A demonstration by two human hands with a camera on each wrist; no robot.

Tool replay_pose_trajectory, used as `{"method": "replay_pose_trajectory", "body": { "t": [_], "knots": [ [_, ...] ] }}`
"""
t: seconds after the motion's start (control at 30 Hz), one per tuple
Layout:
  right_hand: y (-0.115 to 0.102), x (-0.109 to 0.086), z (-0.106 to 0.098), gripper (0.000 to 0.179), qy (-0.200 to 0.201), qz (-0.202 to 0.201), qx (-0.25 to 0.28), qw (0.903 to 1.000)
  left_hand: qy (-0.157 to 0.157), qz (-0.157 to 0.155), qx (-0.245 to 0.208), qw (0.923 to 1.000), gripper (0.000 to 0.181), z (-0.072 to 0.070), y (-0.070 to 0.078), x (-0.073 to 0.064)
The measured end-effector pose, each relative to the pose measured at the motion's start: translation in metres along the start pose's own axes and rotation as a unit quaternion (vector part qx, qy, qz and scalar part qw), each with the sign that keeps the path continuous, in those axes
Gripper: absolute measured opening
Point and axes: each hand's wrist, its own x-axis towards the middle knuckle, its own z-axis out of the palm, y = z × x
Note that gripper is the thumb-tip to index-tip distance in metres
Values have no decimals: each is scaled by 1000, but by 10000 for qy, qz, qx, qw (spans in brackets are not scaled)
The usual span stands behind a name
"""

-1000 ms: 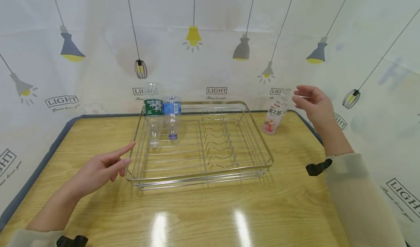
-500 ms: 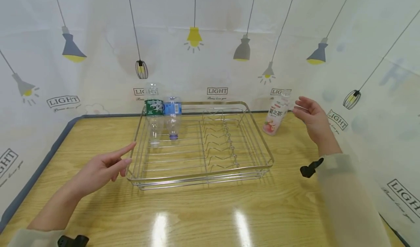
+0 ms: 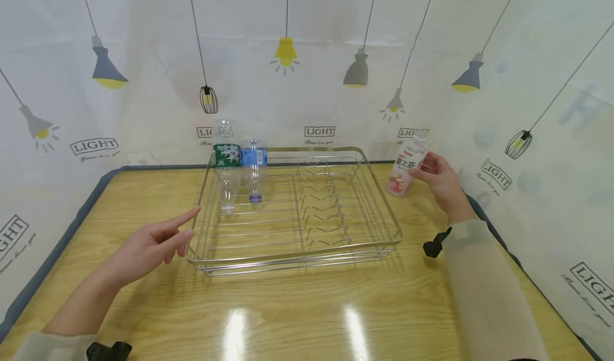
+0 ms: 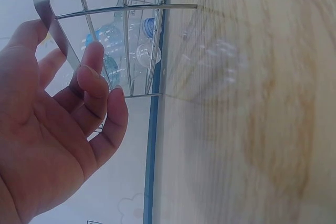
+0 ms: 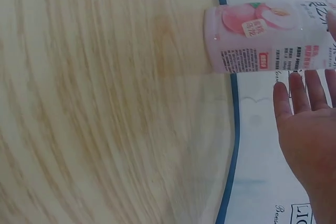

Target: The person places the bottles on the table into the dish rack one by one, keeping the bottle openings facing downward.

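Near table edge [image 5: 235, 108]: right grip [image 3: 441, 184] unclosed at bottle [image 3: 404, 170]; left grip [image 3: 144, 251] loose at rack [image 3: 303, 252]

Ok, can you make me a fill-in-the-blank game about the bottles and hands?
1. Of left and right, the hand beside the pink bottle is the ____ one.
2. In the rack, beside the blue-labelled bottle, a second bottle has a ____ label.
3. The fruit pictured on the pink bottle is a ____.
Missing words: right; green; peach.

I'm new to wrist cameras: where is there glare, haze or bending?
Head view: two glare streaks on the table; left wrist view: hazy, whitish reflections on the wood; right wrist view: washed out, blue edging bowed, small print on the peach bottle soft.
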Motion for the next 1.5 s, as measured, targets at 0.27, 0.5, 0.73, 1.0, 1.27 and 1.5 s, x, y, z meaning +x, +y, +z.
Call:
{"method": "replay_pose_trajectory", "body": {
  "t": [0.27, 0.5, 0.73, 1.0, 1.27, 1.5],
  "knots": [
    [-11, -8, 15, 86, 156, 203, -159, 9995, 7, 11, -12, 10000, 59, 1, 1, 0],
    [-1, -2, 13, 81, 320, 79, -416, 9986, 50, 63, -5, 10000, 58, 0, 1, -1],
    [-16, -5, 10, 79, 216, -184, -384, 9989, 36, 58, -38, 10000, 59, 1, 2, 0],
    [-48, -12, 13, 59, 279, -944, 155, 9950, 152, 110, -14, 9998, 58, 0, 1, -1],
    [-90, -31, 29, 47, 129, -1455, 513, 9879, 258, 93, 33, 9996, 57, 1, 1, -1],
    [-120, -54, 53, 42, -509, -1979, 1058, 9732, 378, 72, 141, 9992, 55, 1, 3, -1]
  ]
}}
